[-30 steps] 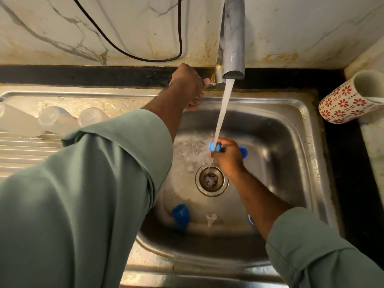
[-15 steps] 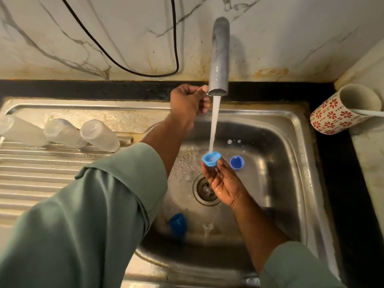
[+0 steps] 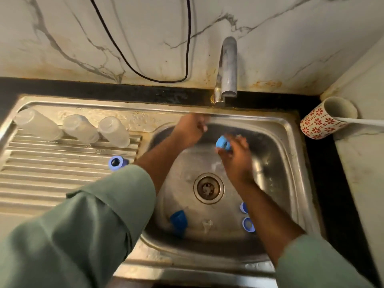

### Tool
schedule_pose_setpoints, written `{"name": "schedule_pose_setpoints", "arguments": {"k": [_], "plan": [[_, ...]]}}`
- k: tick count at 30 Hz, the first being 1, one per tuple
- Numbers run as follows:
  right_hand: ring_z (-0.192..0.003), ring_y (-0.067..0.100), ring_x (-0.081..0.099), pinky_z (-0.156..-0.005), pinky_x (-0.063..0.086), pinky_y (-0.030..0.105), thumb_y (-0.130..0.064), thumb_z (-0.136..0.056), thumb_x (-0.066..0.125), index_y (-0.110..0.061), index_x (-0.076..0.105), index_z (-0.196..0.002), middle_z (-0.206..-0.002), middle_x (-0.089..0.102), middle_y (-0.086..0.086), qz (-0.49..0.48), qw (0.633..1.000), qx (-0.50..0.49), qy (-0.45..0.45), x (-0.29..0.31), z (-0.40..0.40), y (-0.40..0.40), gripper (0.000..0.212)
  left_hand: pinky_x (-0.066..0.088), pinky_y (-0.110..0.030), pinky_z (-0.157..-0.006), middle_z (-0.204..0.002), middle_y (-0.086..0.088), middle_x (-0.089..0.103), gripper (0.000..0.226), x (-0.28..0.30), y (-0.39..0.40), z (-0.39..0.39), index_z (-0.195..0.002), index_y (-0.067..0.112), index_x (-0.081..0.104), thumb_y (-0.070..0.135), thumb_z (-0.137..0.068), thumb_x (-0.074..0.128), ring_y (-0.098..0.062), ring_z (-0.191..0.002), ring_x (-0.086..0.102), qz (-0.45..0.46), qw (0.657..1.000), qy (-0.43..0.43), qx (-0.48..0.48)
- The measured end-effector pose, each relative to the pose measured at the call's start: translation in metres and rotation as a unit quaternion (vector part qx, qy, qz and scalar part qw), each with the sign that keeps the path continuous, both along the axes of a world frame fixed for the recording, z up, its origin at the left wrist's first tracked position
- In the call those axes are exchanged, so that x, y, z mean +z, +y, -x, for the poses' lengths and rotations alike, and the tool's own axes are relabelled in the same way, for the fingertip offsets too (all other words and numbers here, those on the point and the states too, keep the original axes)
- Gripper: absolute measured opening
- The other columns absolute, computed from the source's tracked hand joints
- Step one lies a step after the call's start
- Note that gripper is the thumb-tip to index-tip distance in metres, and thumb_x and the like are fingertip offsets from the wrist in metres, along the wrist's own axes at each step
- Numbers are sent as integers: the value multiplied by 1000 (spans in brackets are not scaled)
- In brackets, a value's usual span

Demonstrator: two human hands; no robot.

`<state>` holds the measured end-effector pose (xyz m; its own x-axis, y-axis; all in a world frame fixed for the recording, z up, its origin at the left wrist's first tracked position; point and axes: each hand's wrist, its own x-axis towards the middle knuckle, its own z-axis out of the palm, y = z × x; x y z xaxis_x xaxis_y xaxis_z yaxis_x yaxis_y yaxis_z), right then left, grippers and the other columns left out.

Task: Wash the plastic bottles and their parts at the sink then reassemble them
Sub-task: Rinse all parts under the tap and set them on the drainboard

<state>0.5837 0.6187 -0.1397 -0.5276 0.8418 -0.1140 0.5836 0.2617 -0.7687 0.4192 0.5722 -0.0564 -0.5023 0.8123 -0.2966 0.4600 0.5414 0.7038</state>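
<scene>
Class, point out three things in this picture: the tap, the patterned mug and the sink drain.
tap (image 3: 228, 65): head view, on the spout's upright metal body.
patterned mug (image 3: 316, 124): head view, on its red-flowered outer wall.
sink drain (image 3: 208, 188): head view, on the strainer's middle.

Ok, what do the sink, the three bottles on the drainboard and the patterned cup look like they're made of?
Sink: stainless steel, going by its brushed, reflective grey surface with stains. Bottles: probably clear plastic, translucent and cloudy, lying on the ribbed drainboard. Cup: likely glazed ceramic, with a thick wall and a glossy red flower print, though plastic is possible.

Dim warm light, glare on steel sink (image 3: 291, 142), motion-blurred hands, wide-angle edge bending
</scene>
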Motion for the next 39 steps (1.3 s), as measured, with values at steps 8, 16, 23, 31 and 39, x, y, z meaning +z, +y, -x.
{"name": "schedule_pose_setpoints", "arguments": {"k": [8,16,23,31,39], "plan": [[-112,36,58,-91,48,37,-14,-87,63,-12,60,-109,-127,57,18,42,929,84,-357,3,-6,-52,23,39,-33,-106,-137,-6,58,40,-20,-153,-4,-137,18,60,18,-97,60,-26,-125,54,53,985,130,-105],[-109,19,57,-96,40,16,4,-70,77,-7,68,-118,-117,59,6,-19,981,188,41,64,94,-177,50,53,-46,-90,-120,-16,66,47,-34,-294,70,-119,9,71,9,-73,81,-43,-105,62,45,970,239,-22],[-121,36,48,-103,40,43,0,-82,64,-8,62,-127,-127,54,15,-86,959,256,-85,40,164,-240,46,53,-43,-84,-115,-13,65,40,-46,-329,98,-111,8,71,21,-75,83,-37,-105,60,46,967,235,-83],[-112,26,53,-97,47,40,2,-85,59,-10,62,-124,-124,53,10,-102,978,164,-79,39,153,-250,41,53,-38,-76,-102,-7,67,22,-50,-336,85,-100,9,74,16,-80,79,-29,-93,64,0,963,249,-102],[-93,25,60,-78,49,33,-3,-86,59,-10,70,-95,-102,60,7,-53,977,131,-158,31,53,-199,16,47,-35,-94,-117,0,61,26,-38,-281,20,-117,16,69,27,-99,55,-19,-110,56,-32,969,179,-167]]}}
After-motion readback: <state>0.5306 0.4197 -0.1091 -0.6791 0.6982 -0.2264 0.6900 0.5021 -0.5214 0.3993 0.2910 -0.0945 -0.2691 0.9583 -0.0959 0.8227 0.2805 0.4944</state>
